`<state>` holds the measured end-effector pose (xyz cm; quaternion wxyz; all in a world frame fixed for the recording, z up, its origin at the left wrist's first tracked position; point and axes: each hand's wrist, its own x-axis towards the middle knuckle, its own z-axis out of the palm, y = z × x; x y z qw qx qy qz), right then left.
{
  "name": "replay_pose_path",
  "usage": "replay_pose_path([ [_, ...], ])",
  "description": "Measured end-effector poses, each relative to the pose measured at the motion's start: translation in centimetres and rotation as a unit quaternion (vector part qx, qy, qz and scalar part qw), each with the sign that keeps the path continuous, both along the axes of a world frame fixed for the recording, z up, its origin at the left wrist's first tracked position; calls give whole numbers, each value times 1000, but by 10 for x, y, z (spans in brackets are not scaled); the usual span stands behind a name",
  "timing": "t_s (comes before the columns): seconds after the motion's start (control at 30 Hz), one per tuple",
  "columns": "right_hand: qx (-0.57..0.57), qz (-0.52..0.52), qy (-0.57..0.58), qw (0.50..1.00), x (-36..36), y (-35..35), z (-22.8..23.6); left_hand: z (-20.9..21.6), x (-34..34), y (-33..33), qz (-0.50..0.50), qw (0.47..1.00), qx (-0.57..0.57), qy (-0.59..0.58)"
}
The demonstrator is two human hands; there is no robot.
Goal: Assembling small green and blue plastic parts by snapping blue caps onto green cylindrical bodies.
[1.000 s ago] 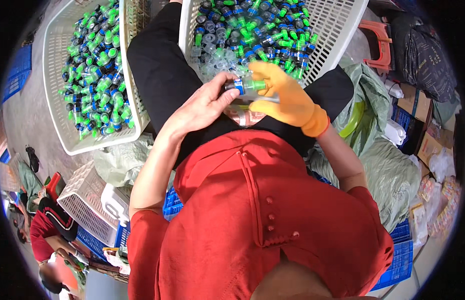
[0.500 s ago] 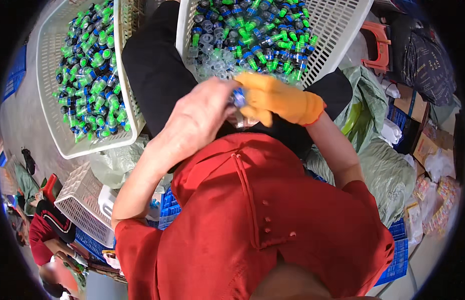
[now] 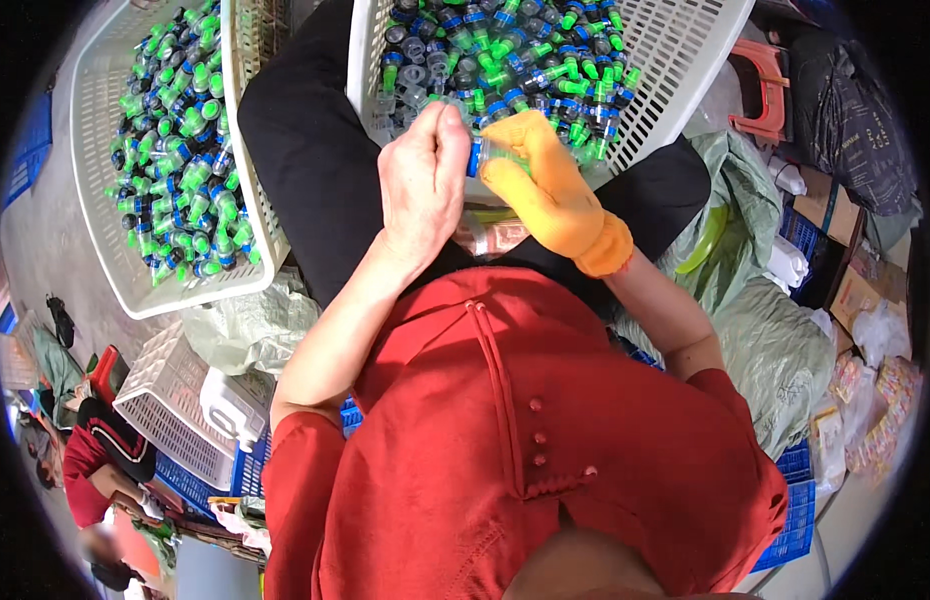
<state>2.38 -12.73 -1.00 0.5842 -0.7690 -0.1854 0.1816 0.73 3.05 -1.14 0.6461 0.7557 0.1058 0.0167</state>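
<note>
My left hand (image 3: 420, 185), bare, is closed in front of the near edge of a white plastic basket (image 3: 665, 105). Its fingers curl inward, so what they hold is hidden. Beside it my right hand (image 3: 550, 195), in an orange-yellow knitted glove, pinches a small clear plastic piece with a blue ring (image 3: 476, 158) between thumb and fingers. The blue end points toward my left hand. Many small green, blue, black and clear plastic pieces (image 3: 505, 60) fill the basket, with loose clear cups (image 3: 415, 75) on its left side.
A second white basket (image 3: 95, 190) at the left holds more green and blue pieces. At the lower left are a white crate (image 3: 170, 400), a white jug (image 3: 235, 405) and another person (image 3: 90, 470). Green sacks (image 3: 770, 350), a red stool (image 3: 760, 95) and a black bag (image 3: 850, 130) are at the right.
My hands have moved slightly apart and my left hand has turned more upright. The blue-ringed piece stays at the right glove's fingertips.
</note>
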Motion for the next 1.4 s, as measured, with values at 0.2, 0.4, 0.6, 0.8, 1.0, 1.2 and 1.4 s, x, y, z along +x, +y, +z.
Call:
replay_pose_path([
  [0.2, -75, 57, 153, 984, 53, 14, 14, -10, -3, 88, 95, 942, 312, -83],
  [0.4, -430, 29, -328, 841, 150, -86, -126, -3, -9, 200, 103, 807, 580, -27],
  [0.6, -431, 115, -373, 814, 137, -78, -111, -43, 39, 9, -144, 920, 347, -114],
  [0.8, -135, 131, 32, 982, 88, -33, -81, -78, 16, -6, -220, 928, 270, 134],
  [1.0, -353, 105, -48, 928, 77, 33, -151, -48, -28, 34, -104, 960, -1, 258],
  [1.2, -406, 83, -13, 910, 83, 27, -140, -48, -27, 28, -108, 966, 34, 232],
  [1.4, 124, -82, 232, 961, 57, 2, -20, -52, -13, 15, -159, 966, 41, 199],
])
